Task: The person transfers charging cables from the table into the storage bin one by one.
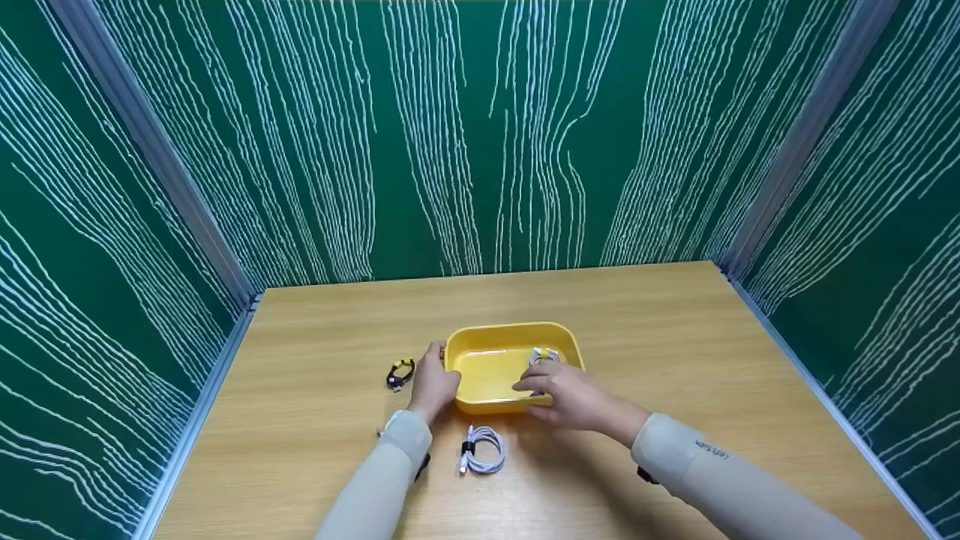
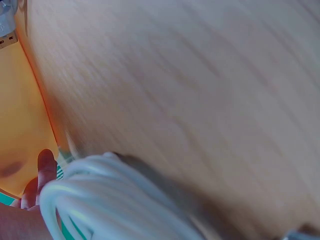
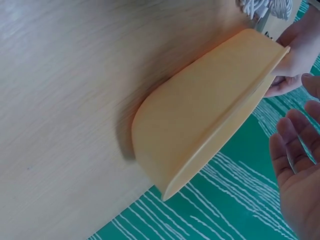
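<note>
A shallow yellow plastic bin [image 1: 491,407] stands on the table. My left hand [image 1: 435,384] grips its left rim, thumb on the inner side; the right wrist view also shows this hand [image 3: 299,54] at the bin's far end. Over the near right part of the bin hovers my right hand [image 1: 574,394]. Its fingers are loosely bent and hold nothing in the right wrist view [image 3: 305,165]. Inside the bin, partly hidden by that hand, lies a white coiled cable [image 1: 544,354] with a yellow tie.
Nearer than the bin lies a white coiled cable [image 1: 489,451] with a black strap. A black cable [image 1: 400,373] with a yellow tie lies left of my left hand. Another light cable [image 1: 384,427] is mostly hidden behind the left wrist. Green walls surround the wooden table [image 1: 315,390].
</note>
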Demonstrator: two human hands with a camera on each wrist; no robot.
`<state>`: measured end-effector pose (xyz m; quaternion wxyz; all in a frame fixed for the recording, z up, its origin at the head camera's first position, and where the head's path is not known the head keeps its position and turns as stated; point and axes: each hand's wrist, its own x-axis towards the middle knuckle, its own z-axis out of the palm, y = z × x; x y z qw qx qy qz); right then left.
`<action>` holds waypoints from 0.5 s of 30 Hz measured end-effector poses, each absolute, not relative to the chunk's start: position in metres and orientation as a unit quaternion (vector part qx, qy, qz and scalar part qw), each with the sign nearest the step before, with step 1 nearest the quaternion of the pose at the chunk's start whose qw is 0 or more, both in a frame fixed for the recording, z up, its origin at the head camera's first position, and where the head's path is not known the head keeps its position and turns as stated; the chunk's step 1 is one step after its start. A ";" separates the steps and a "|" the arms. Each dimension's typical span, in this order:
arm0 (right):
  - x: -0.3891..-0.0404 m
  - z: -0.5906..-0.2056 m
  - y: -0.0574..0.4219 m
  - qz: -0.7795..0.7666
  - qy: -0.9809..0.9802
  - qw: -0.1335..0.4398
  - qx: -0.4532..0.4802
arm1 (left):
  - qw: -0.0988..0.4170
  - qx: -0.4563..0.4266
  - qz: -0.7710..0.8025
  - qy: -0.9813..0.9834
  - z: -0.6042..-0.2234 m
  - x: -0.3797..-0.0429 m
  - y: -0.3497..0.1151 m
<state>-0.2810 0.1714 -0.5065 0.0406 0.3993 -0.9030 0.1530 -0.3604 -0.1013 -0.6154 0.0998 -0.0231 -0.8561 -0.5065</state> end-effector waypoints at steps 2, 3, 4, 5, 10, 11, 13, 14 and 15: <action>-0.279 -0.506 0.170 0.150 -0.901 0.038 0.405 | 0.093 -0.023 -0.508 -0.856 -0.612 -0.358 -0.101; -0.279 -0.506 0.169 0.149 -0.900 0.036 0.408 | 0.090 -0.021 -0.504 -0.859 -0.611 -0.358 -0.101; -0.278 -0.506 0.168 0.148 -0.899 0.035 0.411 | 0.083 -0.017 -0.510 -0.856 -0.605 -0.355 -0.100; -0.277 -0.506 0.167 0.147 -0.897 0.035 0.415 | 0.075 -0.012 -0.513 -0.855 -0.601 -0.352 -0.099; -0.274 -0.507 0.163 0.153 -0.888 0.035 0.433 | 0.049 0.007 -0.519 -0.853 -0.589 -0.345 -0.095; -0.273 -0.508 0.162 0.154 -0.886 0.035 0.435 | 0.046 0.009 -0.517 -0.855 -0.588 -0.345 -0.095; -0.272 -0.509 0.161 0.153 -0.883 0.039 0.441 | 0.043 0.012 -0.514 -0.856 -0.587 -0.344 -0.094; -0.271 -0.509 0.160 0.150 -0.882 0.044 0.445 | 0.043 0.012 -0.514 -0.857 -0.586 -0.343 -0.094; -0.270 -0.510 0.159 0.147 -0.879 0.050 0.450 | 0.045 0.011 -0.513 -0.857 -0.586 -0.343 -0.094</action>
